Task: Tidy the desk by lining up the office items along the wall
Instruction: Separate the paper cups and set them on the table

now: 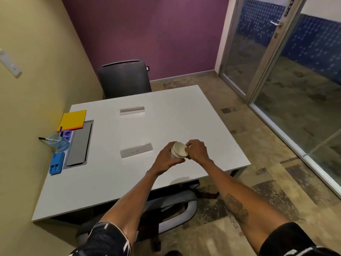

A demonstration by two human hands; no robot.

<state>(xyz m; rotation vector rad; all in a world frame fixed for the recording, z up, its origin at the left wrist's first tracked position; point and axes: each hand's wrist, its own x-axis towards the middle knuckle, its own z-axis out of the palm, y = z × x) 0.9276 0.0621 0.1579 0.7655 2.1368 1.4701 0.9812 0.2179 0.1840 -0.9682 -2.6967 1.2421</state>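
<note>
Clutter stands in a row at the left of the frame, against the yellow wall (36, 52). From far to near I see a yellow pad (72, 119), then a purple item (67, 133) that I cannot identify because it is half hidden behind a blue mesh cup (59, 144). A pen (48, 139) tilts out of the cup toward the wall. Last comes a blue blocky item (57, 163) whose kind I cannot make out. Just right of the row, a grey flap (79, 145) is set into the white desk (110, 182).

Toward the middle lie two clear holders, one far (132, 109) and one near (136, 150), well apart. Any markings on them are too faint to read.

Right of the near holder, my left hand (166, 159) wraps round the side of a white cup (178, 150), tipped with its round end toward the camera. My right hand (197, 150) pinches its rim. I cannot tell whether the cup touches the desk.

A dark chair (125, 78) stands behind the desk before a purple wall (147, 34). Another seat (175, 209) is mostly hidden under the near edge. At the right, a glass door (258, 43) meets patterned carpet (276, 182).
</note>
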